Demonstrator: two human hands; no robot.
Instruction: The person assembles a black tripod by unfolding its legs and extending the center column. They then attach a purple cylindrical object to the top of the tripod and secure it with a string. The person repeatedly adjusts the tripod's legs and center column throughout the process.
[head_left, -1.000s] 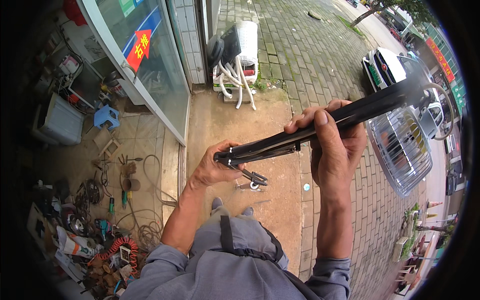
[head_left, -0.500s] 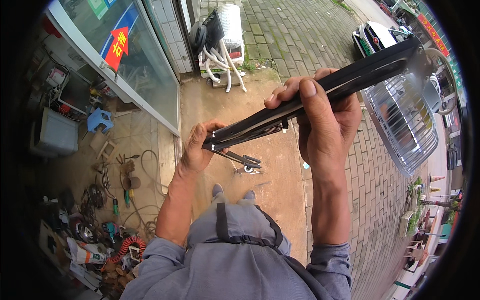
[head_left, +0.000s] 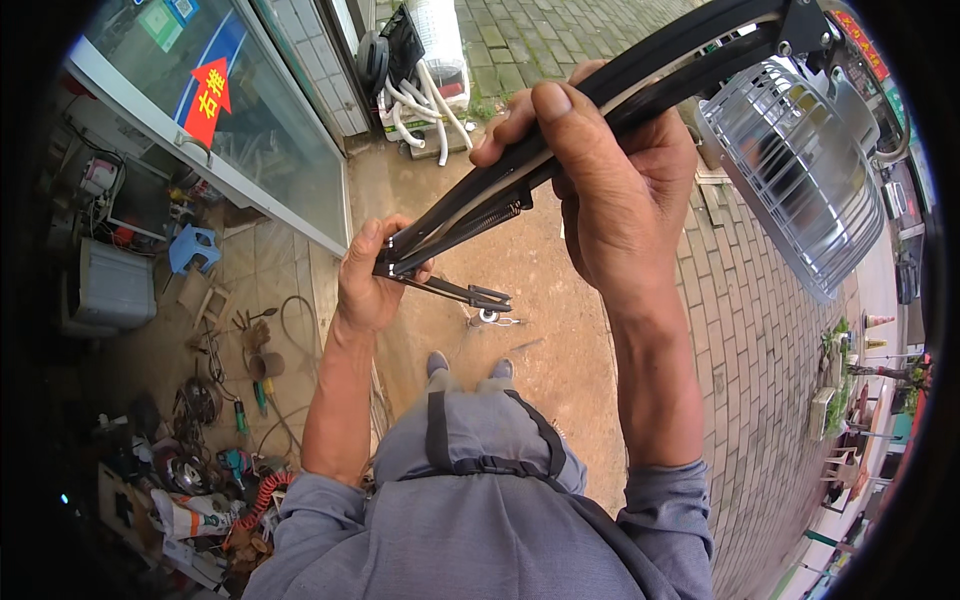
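Observation:
A swing-arm lamp with a black arm (head_left: 450, 205) slants across the view, from the left middle to the upper right. My left hand (head_left: 368, 285) is closed around its pivot joint at the lower left end. My right hand (head_left: 630, 215) grips the paired bars farther up, thumb on top. A coil spring (head_left: 490, 222) lies along the underside. At the upper right end hangs the round metal wire cage (head_left: 795, 175) of the lamp head. Below the left hand, the folded lower arm section (head_left: 488, 298) reaches down to the ground, with a metal piece near its end.
On the left a glass door (head_left: 270, 120) stands beside a cluttered workshop floor with a blue stool (head_left: 193, 250), cables and power tools. White pipes (head_left: 437, 120) and a bucket lie ahead. Brick paving (head_left: 750, 370) runs along the right toward a street.
The lamp has come closer and higher in view, its arm slanting more steeply. A wider gap shows between the bars. Both hands keep their hold and appear slightly farther left.

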